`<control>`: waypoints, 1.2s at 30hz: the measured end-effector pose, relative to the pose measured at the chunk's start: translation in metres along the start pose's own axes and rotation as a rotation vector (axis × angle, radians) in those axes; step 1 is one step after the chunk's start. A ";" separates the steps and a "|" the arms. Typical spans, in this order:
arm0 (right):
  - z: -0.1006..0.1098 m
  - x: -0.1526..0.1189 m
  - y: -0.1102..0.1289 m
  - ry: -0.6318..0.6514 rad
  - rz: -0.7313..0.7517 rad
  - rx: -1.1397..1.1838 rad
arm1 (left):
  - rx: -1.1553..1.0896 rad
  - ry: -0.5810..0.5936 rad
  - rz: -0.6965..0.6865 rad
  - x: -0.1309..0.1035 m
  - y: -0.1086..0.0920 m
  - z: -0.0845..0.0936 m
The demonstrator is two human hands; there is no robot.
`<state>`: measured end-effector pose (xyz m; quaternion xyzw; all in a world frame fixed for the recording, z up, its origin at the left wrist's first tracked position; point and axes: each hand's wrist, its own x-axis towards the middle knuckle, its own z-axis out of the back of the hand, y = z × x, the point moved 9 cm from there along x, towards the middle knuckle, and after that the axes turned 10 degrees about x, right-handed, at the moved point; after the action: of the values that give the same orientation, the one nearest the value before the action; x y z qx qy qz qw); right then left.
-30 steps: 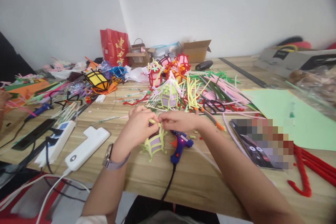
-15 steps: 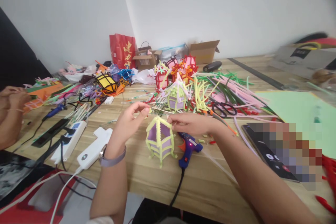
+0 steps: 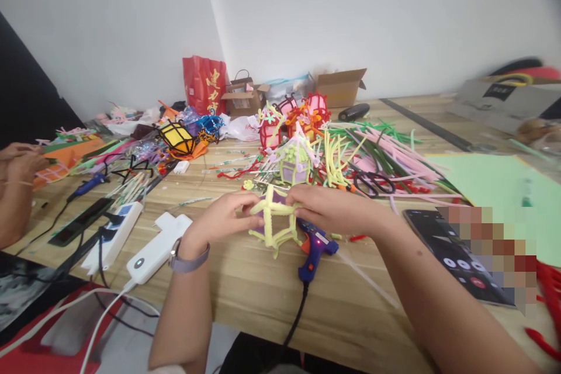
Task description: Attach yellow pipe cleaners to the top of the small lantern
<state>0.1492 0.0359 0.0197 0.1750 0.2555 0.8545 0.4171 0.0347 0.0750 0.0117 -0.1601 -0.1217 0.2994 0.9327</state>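
Just beyond the blue glue gun [image 3: 312, 248], the yellow-green pipe-cleaner lantern [image 3: 275, 221] lies tipped on its side between both hands, left hand [image 3: 228, 217] and right hand [image 3: 333, 209] each clamped on an opposite end.

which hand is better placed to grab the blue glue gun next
Right, probably. The right hand sits almost directly over the blue glue gun, which lies just below its fingers. The left hand is on the far side of the yellow-and-purple lantern that both hands hold.
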 end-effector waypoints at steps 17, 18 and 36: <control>0.003 -0.002 0.003 -0.006 -0.021 -0.109 | 0.074 -0.044 0.027 0.007 -0.004 -0.008; 0.002 -0.002 0.003 -0.007 -0.024 -0.112 | 0.073 -0.046 0.025 0.007 -0.004 -0.007; 0.015 -0.005 -0.011 -0.121 -0.085 -0.115 | -0.093 -0.201 0.076 0.004 0.005 0.005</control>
<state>0.1667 0.0417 0.0249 0.1912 0.1872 0.8372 0.4769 0.0336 0.0827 0.0150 -0.1769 -0.2222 0.3429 0.8954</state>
